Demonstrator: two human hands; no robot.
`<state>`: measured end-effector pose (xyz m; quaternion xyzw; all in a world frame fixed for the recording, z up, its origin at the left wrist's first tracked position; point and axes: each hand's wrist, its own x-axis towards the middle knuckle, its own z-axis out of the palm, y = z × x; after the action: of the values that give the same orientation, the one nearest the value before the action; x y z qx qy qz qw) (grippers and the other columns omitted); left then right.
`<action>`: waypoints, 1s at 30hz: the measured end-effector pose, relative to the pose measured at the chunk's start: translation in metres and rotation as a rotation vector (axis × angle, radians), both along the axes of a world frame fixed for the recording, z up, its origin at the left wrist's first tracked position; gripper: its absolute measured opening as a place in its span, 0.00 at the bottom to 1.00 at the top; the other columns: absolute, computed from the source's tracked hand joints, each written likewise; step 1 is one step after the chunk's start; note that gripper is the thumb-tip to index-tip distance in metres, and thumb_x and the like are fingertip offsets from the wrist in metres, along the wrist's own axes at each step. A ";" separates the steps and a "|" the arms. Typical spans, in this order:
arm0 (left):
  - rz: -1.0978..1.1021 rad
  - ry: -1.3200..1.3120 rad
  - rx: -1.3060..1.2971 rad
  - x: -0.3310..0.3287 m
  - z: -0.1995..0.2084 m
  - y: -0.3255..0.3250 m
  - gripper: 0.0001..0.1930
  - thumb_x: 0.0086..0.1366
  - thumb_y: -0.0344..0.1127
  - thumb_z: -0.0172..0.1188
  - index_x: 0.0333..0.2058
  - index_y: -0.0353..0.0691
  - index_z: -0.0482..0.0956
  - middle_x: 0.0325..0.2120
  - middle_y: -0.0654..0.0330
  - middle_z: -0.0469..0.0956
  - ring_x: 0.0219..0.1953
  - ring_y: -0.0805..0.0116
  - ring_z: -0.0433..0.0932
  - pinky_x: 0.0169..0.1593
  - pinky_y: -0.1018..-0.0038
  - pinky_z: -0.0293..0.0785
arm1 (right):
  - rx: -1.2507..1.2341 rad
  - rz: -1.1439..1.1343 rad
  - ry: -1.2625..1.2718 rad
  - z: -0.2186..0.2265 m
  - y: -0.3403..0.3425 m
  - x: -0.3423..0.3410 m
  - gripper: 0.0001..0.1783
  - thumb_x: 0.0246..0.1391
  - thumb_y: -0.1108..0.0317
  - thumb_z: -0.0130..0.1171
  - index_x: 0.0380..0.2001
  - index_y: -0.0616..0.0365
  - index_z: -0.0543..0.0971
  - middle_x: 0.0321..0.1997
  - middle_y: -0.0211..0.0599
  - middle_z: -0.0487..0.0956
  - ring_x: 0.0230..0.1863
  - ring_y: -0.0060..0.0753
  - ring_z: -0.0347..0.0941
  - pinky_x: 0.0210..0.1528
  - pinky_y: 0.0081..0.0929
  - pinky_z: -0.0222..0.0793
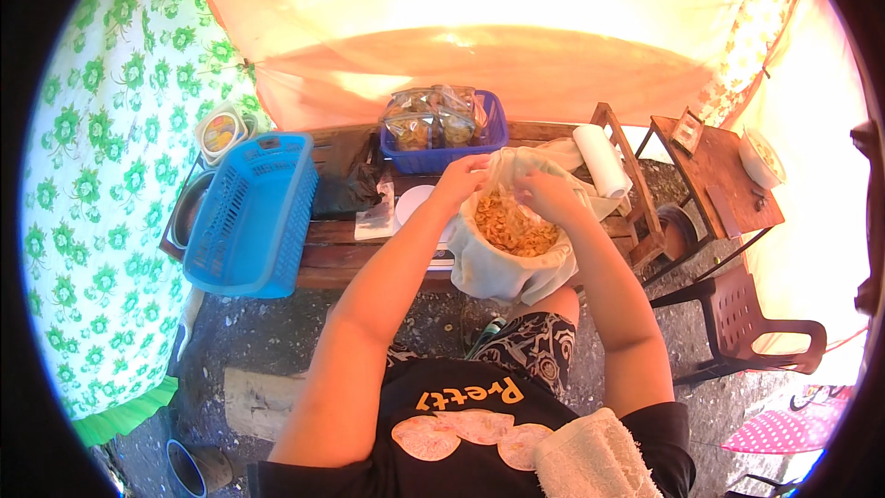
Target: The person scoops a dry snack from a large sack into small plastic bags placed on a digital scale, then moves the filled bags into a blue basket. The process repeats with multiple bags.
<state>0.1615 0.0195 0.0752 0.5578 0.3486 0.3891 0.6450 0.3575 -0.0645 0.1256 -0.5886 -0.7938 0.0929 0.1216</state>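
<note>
A cloth-lined container (502, 281) full of orange-brown chips (512, 226) stands at the front of the wooden bench. Over its far side, a clear plastic bag (502, 169) is spread between my hands. My left hand (464, 177) is closed, its fingertips at the bag's left edge. Opposite it, my right hand (546, 194) bends in over the chips, its fingers curled at the bag's right side. Glare and the see-through plastic blur the bag's outline and its contents. Partly behind my left forearm is a white scale-like device (441, 261).
Left on the bench (336, 258) sits a light-blue basket (244, 221). A dark-blue basket (429, 161) of filled clear bags stands at the back. A paper towel roll (602, 161) lies to the right. Beyond are a small table (728, 180) and a brown plastic chair (747, 314).
</note>
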 end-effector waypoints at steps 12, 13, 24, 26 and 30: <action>0.004 -0.750 -0.444 -0.013 -0.049 -0.075 0.39 0.60 0.56 0.59 0.61 0.38 0.56 0.62 0.55 0.60 0.66 0.59 0.55 0.65 0.60 0.57 | -0.200 -0.027 0.833 0.067 0.005 -0.027 0.08 0.55 0.68 0.59 0.32 0.60 0.72 0.28 0.29 0.78 0.25 0.19 0.74 0.29 0.19 0.69; -0.029 -0.806 -0.410 -0.012 -0.043 -0.074 0.36 0.61 0.54 0.59 0.60 0.38 0.58 0.60 0.55 0.63 0.64 0.60 0.58 0.64 0.60 0.59 | -0.216 -0.050 0.839 0.069 0.003 -0.034 0.08 0.55 0.68 0.59 0.32 0.60 0.72 0.28 0.30 0.78 0.25 0.19 0.74 0.29 0.18 0.68; -0.129 -0.930 -0.464 -0.023 -0.019 -0.060 0.16 0.66 0.36 0.56 0.50 0.40 0.70 0.48 0.62 0.76 0.49 0.68 0.76 0.50 0.71 0.76 | -0.180 -0.218 0.969 0.065 -0.017 -0.018 0.10 0.56 0.63 0.60 0.32 0.58 0.75 0.29 0.25 0.75 0.28 0.15 0.69 0.28 0.17 0.62; -0.144 -0.941 -0.450 -0.019 -0.025 -0.059 0.17 0.65 0.36 0.57 0.51 0.40 0.70 0.48 0.62 0.76 0.49 0.69 0.76 0.51 0.72 0.76 | -0.062 -0.276 0.952 0.055 -0.015 -0.019 0.11 0.58 0.60 0.58 0.33 0.56 0.77 0.34 0.27 0.76 0.33 0.17 0.70 0.33 0.18 0.64; -0.118 -0.912 -0.447 -0.010 -0.035 -0.058 0.18 0.65 0.34 0.58 0.52 0.39 0.70 0.48 0.61 0.76 0.47 0.70 0.76 0.51 0.73 0.76 | 0.009 -0.244 0.973 0.028 -0.009 -0.024 0.15 0.60 0.56 0.55 0.37 0.58 0.78 0.50 0.32 0.75 0.45 0.23 0.71 0.44 0.26 0.67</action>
<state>0.1517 -0.0384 0.0399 0.1982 0.0745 0.4717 0.8559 0.3333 -0.0739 0.1535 -0.5651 -0.5707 0.3383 0.4904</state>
